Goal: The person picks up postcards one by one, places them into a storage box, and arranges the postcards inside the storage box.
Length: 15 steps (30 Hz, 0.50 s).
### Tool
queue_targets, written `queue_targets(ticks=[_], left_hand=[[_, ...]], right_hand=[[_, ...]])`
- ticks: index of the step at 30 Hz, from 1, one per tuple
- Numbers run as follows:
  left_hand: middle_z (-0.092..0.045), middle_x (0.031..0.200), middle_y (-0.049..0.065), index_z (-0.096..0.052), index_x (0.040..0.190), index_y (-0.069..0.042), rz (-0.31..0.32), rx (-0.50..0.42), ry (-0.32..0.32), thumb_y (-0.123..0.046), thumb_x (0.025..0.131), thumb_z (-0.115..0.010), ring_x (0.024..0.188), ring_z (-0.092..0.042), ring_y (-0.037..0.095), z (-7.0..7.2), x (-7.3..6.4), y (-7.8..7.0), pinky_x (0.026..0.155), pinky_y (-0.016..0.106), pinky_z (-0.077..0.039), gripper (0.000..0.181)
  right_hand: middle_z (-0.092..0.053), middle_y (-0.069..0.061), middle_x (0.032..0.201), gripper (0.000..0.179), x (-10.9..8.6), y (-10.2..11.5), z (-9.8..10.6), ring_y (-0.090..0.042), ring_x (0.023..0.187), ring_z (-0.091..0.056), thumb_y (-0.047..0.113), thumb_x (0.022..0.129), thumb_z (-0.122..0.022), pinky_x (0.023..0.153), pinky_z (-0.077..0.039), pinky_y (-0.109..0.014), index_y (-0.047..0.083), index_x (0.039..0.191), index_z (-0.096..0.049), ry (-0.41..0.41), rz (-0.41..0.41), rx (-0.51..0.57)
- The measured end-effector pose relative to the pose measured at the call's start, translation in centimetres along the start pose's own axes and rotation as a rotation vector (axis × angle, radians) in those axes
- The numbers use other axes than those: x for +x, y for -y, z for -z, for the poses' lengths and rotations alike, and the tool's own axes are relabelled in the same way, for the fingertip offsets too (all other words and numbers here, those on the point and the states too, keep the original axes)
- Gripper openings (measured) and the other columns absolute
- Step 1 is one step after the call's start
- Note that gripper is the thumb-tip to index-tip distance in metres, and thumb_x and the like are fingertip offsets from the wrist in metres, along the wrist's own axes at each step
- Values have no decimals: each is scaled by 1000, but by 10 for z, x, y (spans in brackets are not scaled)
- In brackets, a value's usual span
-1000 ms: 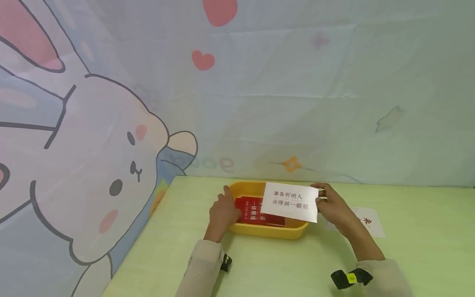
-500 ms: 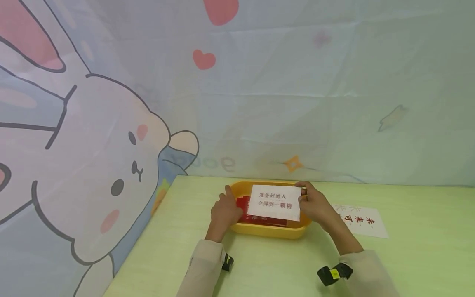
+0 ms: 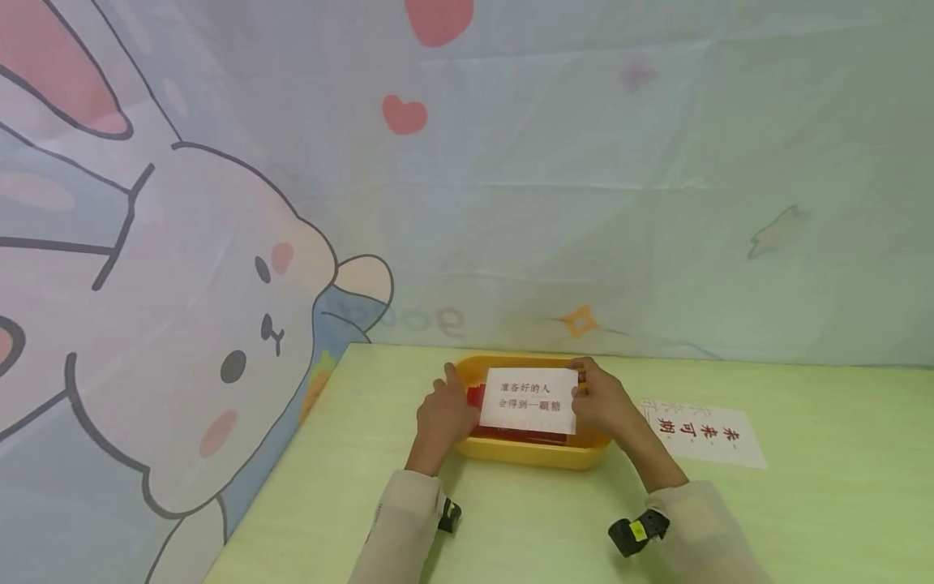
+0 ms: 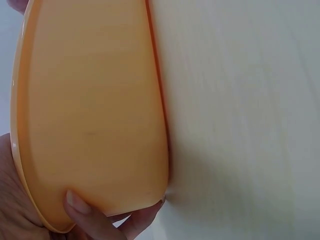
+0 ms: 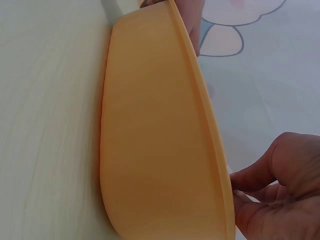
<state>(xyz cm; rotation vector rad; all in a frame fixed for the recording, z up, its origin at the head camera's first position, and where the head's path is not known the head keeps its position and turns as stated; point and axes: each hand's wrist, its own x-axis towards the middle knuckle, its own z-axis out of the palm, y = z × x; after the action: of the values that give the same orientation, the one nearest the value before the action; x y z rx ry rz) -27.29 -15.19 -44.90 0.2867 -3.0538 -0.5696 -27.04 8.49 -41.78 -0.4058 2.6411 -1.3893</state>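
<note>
My right hand (image 3: 601,399) pinches the right edge of a white card (image 3: 529,410) printed with red characters, held over a yellow plastic basket (image 3: 525,456). Red cards (image 3: 476,396) lie in the basket, mostly covered by the white one. At the basket's left end, my left hand (image 3: 443,414) grips the rim. The left wrist view shows that hand's fingers (image 4: 80,202) curled against the basket's outer wall (image 4: 95,100). In the right wrist view, the thumb and fingers of my right hand (image 5: 285,192) are at the rim, with the card mostly hidden behind the wall.
Another white card (image 3: 708,438) with red characters lies on the pale green table (image 3: 533,527), right of the basket. Behind the table hangs a printed cloth (image 3: 554,203) with a cartoon rabbit and hearts.
My right hand has carried the white card left and slightly down over the basket, covering more of the red cards. More of the card on the table shows now. My left hand stays on the rim.
</note>
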Motion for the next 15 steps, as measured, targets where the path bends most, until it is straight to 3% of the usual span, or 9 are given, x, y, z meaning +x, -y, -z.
queue_targets(ticks=[4,8,10,15], left_hand=[[-54,129,26,-23,154,-2,6,-2,1,-20,85,-64,76,-59,33,1,0,0,74,47,-56,82],[-54,128,26,-22,154,-2,13,-6,11,-18,85,-65,72,-55,30,0,0,0,70,44,-55,83],[-54,128,26,-21,154,-3,17,-4,17,-17,85,-65,72,-54,30,-1,1,0,70,44,-55,83],[-53,129,25,-20,155,-4,19,5,22,-18,85,-64,73,-55,29,-2,4,1,69,43,-54,83]], right_hand=[[-48,-36,136,52,2,1,-4,-35,99,-60,-1,92,-46,75,-50,-34,-7,143,-39,5,4,-41],[-52,-36,134,50,5,3,-9,-48,121,-55,-2,91,-46,90,-53,-49,-10,141,-42,-3,24,-84],[-54,-36,130,49,6,4,-10,-48,121,-54,-3,90,-46,94,-51,-53,-12,139,-43,-9,39,-109],[-56,-37,128,50,11,2,-13,-50,123,-53,-2,91,-47,86,-53,-46,-13,140,-41,-1,55,-137]])
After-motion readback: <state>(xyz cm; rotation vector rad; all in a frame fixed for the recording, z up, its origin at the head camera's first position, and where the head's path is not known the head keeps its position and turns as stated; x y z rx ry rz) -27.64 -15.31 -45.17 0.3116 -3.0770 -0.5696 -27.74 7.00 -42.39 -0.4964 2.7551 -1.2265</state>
